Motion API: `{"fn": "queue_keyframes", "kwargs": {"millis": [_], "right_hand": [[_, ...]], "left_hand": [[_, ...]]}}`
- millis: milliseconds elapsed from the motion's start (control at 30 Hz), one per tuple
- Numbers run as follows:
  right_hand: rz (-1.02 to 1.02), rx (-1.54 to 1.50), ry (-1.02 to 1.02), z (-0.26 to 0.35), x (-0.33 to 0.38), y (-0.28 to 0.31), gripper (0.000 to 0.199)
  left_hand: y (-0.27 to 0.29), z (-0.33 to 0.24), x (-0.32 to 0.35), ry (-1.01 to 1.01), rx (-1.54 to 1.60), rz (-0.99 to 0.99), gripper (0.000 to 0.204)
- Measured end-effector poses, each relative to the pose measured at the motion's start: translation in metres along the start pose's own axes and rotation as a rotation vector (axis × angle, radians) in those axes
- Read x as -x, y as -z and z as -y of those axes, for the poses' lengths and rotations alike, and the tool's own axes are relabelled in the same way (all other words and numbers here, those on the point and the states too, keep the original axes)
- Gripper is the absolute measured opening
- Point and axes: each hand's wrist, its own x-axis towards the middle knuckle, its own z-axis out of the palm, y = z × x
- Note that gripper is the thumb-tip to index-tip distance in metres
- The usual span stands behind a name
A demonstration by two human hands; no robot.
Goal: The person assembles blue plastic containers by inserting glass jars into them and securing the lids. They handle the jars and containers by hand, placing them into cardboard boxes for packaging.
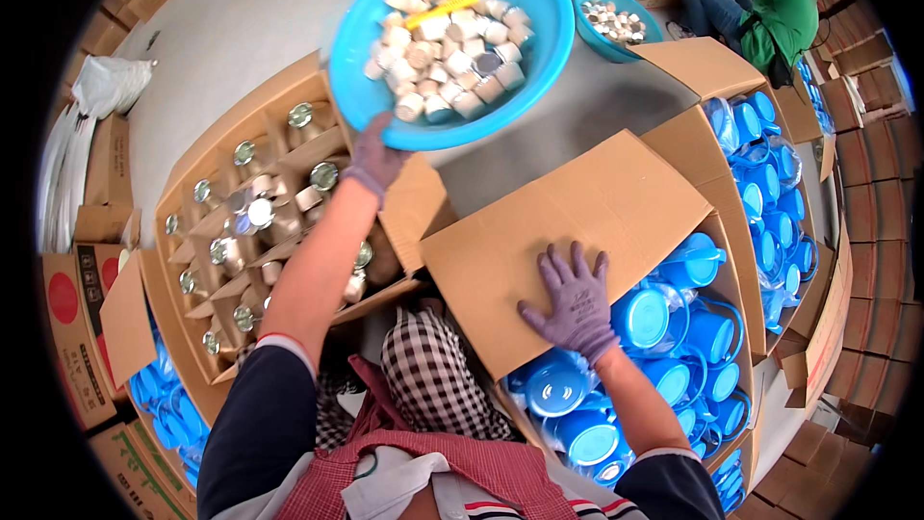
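Note:
My left hand (378, 156), in a purple-grey glove, grips the near rim of a wide blue basin (547, 10). The basin is tilted and holds many whitish and silver cap-like cylinders (452, 63) with a yellow strip (443, 12) on top. My right hand (576, 313), gloved alike, lies with fingers spread on a cardboard flap (577, 212). Under that flap and beside my right wrist sit blue-lidded jugs (640, 318), packed in a carton. Left of me, a divided carton (154, 284) holds clear glass bottles (324, 175), with loose caps (258, 212) among them.
A second blue basin (654, 29) of caps stands farther back. More blue jugs fill a carton (741, 212) at the right. A person in green (784, 19) sits at the back right. Stacked cartons (881, 279) line the right; a white bag (111, 82) lies left.

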Motion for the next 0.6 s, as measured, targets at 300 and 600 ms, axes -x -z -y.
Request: {"fn": "queue_keyframes", "kwargs": {"millis": [300, 600], "right_hand": [[0.059, -0.102, 0.016, 0.012, -0.009, 0.011, 0.075], [0.085, 0.039, -0.002, 0.016, 0.000, -0.002, 0.072]], "left_hand": [[0.076, 0.193, -0.125, 0.060, -0.583, -0.308, 0.058], [-0.030, -0.028, 0.133, -0.303, -1.020, 0.496, 0.032]]}}
